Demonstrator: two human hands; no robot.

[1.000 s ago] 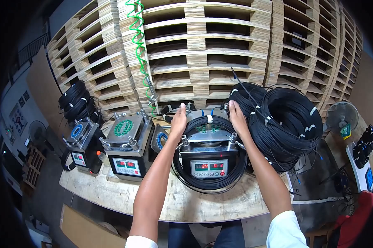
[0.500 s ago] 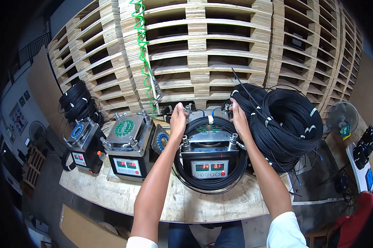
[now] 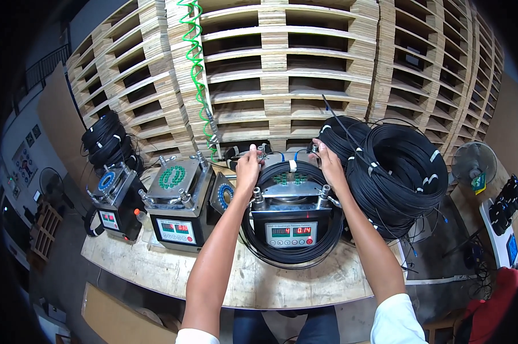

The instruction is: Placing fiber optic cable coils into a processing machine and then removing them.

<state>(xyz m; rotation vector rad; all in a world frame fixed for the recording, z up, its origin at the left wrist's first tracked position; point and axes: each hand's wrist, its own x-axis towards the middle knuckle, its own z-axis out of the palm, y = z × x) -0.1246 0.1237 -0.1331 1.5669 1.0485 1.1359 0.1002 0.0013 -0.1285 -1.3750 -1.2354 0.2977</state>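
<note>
In front of me stands a polishing machine [image 3: 290, 215] with a steel top plate and a lit red-and-green digital panel [image 3: 291, 234]. A coil of black cable [image 3: 270, 252] hangs around it, bound at the top with a white tie [image 3: 293, 166]. Green-ended connectors [image 3: 290, 179] sit in the plate. My left hand [image 3: 248, 169] closes at the far left clamp post [image 3: 261, 151]. My right hand [image 3: 331, 166] closes at the far right clamp post [image 3: 314, 150]. The fingertips of both hands are partly hidden. Two near clamp posts [image 3: 258, 196] stand untouched.
Two similar machines [image 3: 172, 198] [image 3: 111, 200] stand to the left, and a round blue-ringed fixture [image 3: 224, 195] leans between. Large black cable coils [image 3: 396, 178] crowd the right. Behind rise stacked wooden pallets [image 3: 316, 74] and a green coiled air hose [image 3: 197, 63].
My right hand has shifted slightly inward and its fingers have curled in at the far right post. My left hand has barely moved. The digits on the panel have changed.
</note>
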